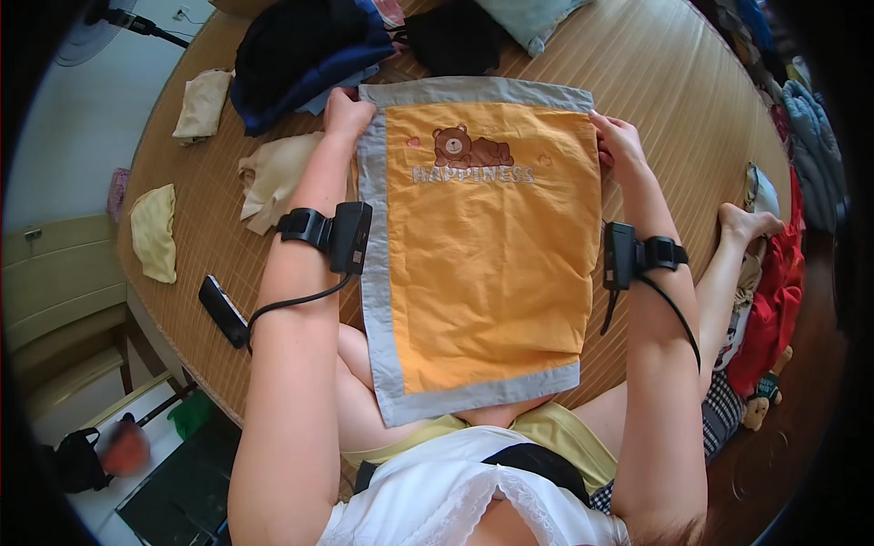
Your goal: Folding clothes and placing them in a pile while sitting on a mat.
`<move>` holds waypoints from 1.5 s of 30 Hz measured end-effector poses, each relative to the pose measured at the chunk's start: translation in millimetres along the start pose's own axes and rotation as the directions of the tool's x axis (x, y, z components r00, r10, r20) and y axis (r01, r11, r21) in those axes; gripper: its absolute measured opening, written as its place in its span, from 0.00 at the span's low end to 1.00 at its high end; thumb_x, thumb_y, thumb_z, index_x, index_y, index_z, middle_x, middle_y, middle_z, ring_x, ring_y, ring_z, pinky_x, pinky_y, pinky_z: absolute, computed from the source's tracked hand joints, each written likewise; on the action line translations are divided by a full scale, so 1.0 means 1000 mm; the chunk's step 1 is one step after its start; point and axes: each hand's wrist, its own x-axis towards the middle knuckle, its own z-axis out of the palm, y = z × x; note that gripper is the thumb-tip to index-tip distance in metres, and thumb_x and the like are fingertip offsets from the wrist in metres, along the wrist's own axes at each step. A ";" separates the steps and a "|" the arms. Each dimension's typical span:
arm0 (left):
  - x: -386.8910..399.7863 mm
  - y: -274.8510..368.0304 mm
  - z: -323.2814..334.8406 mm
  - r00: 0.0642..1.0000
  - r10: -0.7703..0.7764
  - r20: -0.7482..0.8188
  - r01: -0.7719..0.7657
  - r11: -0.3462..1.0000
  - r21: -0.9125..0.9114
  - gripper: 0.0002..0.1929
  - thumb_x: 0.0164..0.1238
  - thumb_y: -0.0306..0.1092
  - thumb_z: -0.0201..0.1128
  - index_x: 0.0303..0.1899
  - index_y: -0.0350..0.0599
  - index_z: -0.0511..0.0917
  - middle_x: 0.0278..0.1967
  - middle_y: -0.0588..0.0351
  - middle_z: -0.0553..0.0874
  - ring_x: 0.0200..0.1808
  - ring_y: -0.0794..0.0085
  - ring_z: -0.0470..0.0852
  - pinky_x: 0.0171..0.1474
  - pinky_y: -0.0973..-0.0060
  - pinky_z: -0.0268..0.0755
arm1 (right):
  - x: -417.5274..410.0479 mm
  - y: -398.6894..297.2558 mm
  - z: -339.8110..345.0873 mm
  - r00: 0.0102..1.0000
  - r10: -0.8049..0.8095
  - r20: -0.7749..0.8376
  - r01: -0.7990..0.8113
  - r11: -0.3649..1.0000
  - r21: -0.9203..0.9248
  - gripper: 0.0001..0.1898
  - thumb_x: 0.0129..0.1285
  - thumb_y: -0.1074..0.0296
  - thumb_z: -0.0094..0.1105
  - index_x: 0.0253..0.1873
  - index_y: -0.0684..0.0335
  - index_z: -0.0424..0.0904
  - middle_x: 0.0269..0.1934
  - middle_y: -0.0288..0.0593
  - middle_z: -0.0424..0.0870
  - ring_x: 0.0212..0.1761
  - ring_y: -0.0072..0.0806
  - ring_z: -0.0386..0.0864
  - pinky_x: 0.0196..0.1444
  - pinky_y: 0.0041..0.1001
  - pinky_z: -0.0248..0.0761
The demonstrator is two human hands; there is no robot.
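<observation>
An orange pillowcase (491,259) with a grey border lies spread out over the mat and my lap, with a brown bear and lettering near its far edge. My left hand (349,116) grips its far left corner between thumb and curled fingers. At the far right corner, the fingers of my right hand (616,140) pinch the edge. The cloth has light creases and its near right part is slightly gathered. Beside my left forearm lies a crumpled beige cloth (276,174), partly hidden by that arm.
Dark clothes (307,54) are piled beyond my left hand, next to a black cloth (450,37). A folded beige cloth (203,106), a yellow cloth (154,233) and a smartphone (222,310) lie at left. Red clothing (771,293) and a teddy bear (763,396) are at right.
</observation>
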 end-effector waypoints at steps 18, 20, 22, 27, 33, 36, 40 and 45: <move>-0.020 0.170 0.071 0.817 0.358 0.452 0.090 0.695 -0.714 0.11 0.63 0.30 0.55 0.46 0.39 0.76 0.37 0.58 0.82 0.36 0.78 0.79 0.41 0.80 0.71 | 0.030 -0.010 -0.182 0.881 -0.341 -0.328 0.362 0.932 0.005 0.13 0.58 0.62 0.62 0.44 0.63 0.77 0.31 0.29 0.78 0.28 0.12 0.72 0.26 0.12 0.60; -0.017 0.172 0.093 0.834 0.372 0.407 0.026 0.711 -0.703 0.11 0.64 0.31 0.54 0.46 0.39 0.75 0.37 0.59 0.82 0.37 0.78 0.79 0.41 0.80 0.70 | 0.073 0.011 -0.209 0.866 -0.339 -0.367 0.368 0.930 0.009 0.17 0.57 0.59 0.62 0.46 0.64 0.76 0.34 0.32 0.79 0.31 0.16 0.74 0.30 0.15 0.63; -0.025 0.179 0.099 0.803 0.360 0.475 0.092 0.712 -0.696 0.13 0.63 0.31 0.54 0.49 0.42 0.72 0.38 0.57 0.81 0.37 0.74 0.80 0.41 0.75 0.72 | 0.104 0.035 -0.226 0.851 -0.319 -0.418 0.353 0.936 0.006 0.20 0.56 0.57 0.62 0.48 0.65 0.76 0.37 0.35 0.80 0.35 0.21 0.76 0.33 0.18 0.65; -0.069 0.158 0.065 0.749 0.438 0.497 0.021 0.734 -0.679 0.11 0.63 0.30 0.54 0.45 0.39 0.76 0.34 0.58 0.82 0.34 0.78 0.79 0.40 0.80 0.72 | 0.102 0.049 -0.195 0.501 -0.622 -0.601 0.099 0.732 -0.674 0.33 0.47 0.50 0.65 0.54 0.67 0.72 0.48 0.48 0.77 0.48 0.36 0.75 0.48 0.34 0.68; -0.135 0.058 0.003 0.666 -0.070 0.742 0.409 0.867 -0.285 0.08 0.60 0.28 0.54 0.40 0.40 0.78 0.30 0.58 0.82 0.27 0.81 0.78 0.30 0.82 0.73 | -0.073 0.025 -0.003 0.700 -0.708 0.094 0.706 0.668 -0.234 0.07 0.55 0.72 0.57 0.40 0.62 0.79 0.34 0.44 0.80 0.33 0.30 0.78 0.38 0.28 0.72; -0.175 0.032 0.004 0.621 -0.153 0.769 0.438 0.881 -0.179 0.07 0.59 0.29 0.55 0.38 0.41 0.77 0.28 0.59 0.81 0.26 0.82 0.77 0.28 0.86 0.70 | -0.157 0.050 0.045 0.747 -0.468 0.473 0.611 0.763 -0.211 0.08 0.52 0.67 0.60 0.35 0.63 0.76 0.28 0.49 0.79 0.32 0.37 0.79 0.36 0.30 0.72; -0.215 0.021 0.004 0.552 -0.209 0.807 0.488 0.866 -0.109 0.10 0.60 0.31 0.55 0.43 0.42 0.74 0.30 0.58 0.81 0.28 0.79 0.78 0.31 0.81 0.72 | -0.220 0.073 0.076 0.668 -0.355 0.654 0.734 0.459 -0.500 0.21 0.48 0.56 0.65 0.40 0.64 0.71 0.35 0.47 0.77 0.39 0.40 0.78 0.40 0.33 0.73; -0.235 0.016 0.012 0.529 -0.193 0.826 0.671 0.692 -0.267 0.10 0.64 0.32 0.51 0.44 0.42 0.72 0.35 0.56 0.82 0.33 0.77 0.80 0.35 0.79 0.74 | -0.214 0.113 0.093 0.620 -0.508 0.598 0.765 0.224 -0.604 0.21 0.51 0.59 0.62 0.45 0.66 0.69 0.36 0.45 0.74 0.40 0.41 0.76 0.39 0.34 0.74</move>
